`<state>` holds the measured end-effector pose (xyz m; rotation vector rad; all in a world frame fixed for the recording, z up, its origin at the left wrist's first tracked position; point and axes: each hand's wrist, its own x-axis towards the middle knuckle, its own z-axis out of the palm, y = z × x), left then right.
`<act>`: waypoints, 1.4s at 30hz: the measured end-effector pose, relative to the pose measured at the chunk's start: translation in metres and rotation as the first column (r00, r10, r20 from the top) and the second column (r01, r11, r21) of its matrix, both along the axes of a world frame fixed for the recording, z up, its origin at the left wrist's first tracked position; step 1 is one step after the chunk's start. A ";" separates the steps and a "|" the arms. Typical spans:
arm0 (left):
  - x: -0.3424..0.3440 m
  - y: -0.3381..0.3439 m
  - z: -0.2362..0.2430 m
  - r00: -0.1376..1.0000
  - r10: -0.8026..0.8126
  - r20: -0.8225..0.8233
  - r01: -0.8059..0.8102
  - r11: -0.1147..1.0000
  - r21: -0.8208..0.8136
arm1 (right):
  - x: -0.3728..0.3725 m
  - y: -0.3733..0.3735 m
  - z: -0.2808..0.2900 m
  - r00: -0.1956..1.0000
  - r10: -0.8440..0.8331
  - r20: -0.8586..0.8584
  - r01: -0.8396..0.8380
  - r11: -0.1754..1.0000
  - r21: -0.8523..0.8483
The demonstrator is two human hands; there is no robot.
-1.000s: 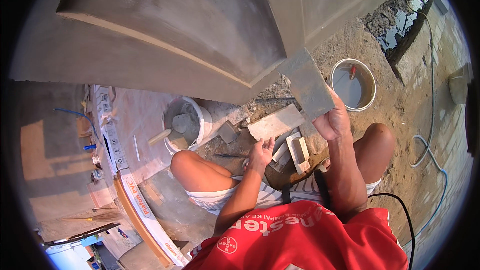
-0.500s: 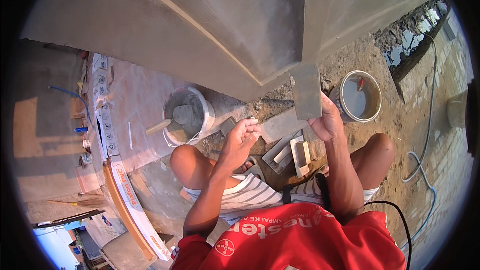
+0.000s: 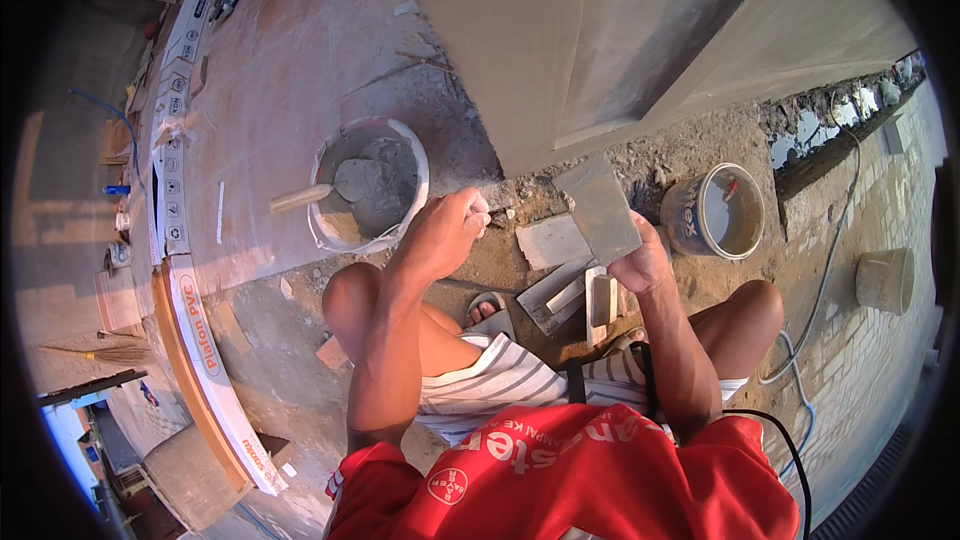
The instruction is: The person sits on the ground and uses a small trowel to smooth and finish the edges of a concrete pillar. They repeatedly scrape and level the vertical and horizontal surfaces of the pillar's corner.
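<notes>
My right hand (image 3: 642,262) grips the lower edge of a thin, flat, grey rectangular plate (image 3: 598,208), tilted above the ground. To its left, my left hand (image 3: 445,232) is raised with its fingers curled in near the rim of a mortar bucket (image 3: 420,155). What those fingers hold, if anything, is hidden. Grey wet mortar (image 3: 385,180) fills part of that bucket, and a wooden-handled trowel (image 3: 298,199) rests in it. Below the plate lie a pale flat slab (image 3: 552,242) and a wooden float (image 3: 601,306).
A bucket of cloudy water (image 3: 722,215) with a red-handled tool in it stands at right. The plastered wall (image 3: 530,50) rises ahead. A hose (image 3: 825,270) runs along the right, beside another bucket (image 3: 885,280). Long boxes (image 3: 205,340) line the left.
The view has shifted, showing more floor and mortar bucket at left. The plate has come away from the wall's lower corner and tilted. My left hand has moved left toward the mortar bucket, fingers curling in.
</notes>
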<state>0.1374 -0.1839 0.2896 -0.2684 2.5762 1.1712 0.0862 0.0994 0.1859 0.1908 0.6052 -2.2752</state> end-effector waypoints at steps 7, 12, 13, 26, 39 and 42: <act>0.037 -0.072 0.026 0.699 0.660 -0.274 -0.619 0.751 0.230 | 0.022 -0.071 0.018 0.957 0.278 -0.079 -0.253 0.938 0.238; 0.058 -0.096 0.034 0.345 0.867 -0.359 -0.692 0.493 0.526 | 0.014 -0.179 0.028 0.904 0.271 -0.331 -0.156 0.929 0.334; 0.063 -0.099 0.034 0.285 0.895 -0.342 -0.674 0.441 0.593 | 0.012 -0.199 0.040 0.862 0.277 -0.425 -0.116 0.923 0.367; 0.071 -0.117 0.025 0.272 0.902 -0.336 -0.597 0.432 0.676 | -0.008 -0.279 -0.012 0.606 0.401 -0.687 0.130 0.802 0.584; 0.051 -0.105 0.023 0.302 0.895 -0.328 -0.608 0.445 0.657 | -0.007 -0.257 -0.002 0.960 0.223 -0.171 -0.184 0.959 0.214; 0.051 -0.103 0.026 0.296 0.900 -0.320 -0.592 0.436 0.678 | 0.000 -0.254 -0.002 0.983 0.157 -0.091 -0.156 0.988 0.015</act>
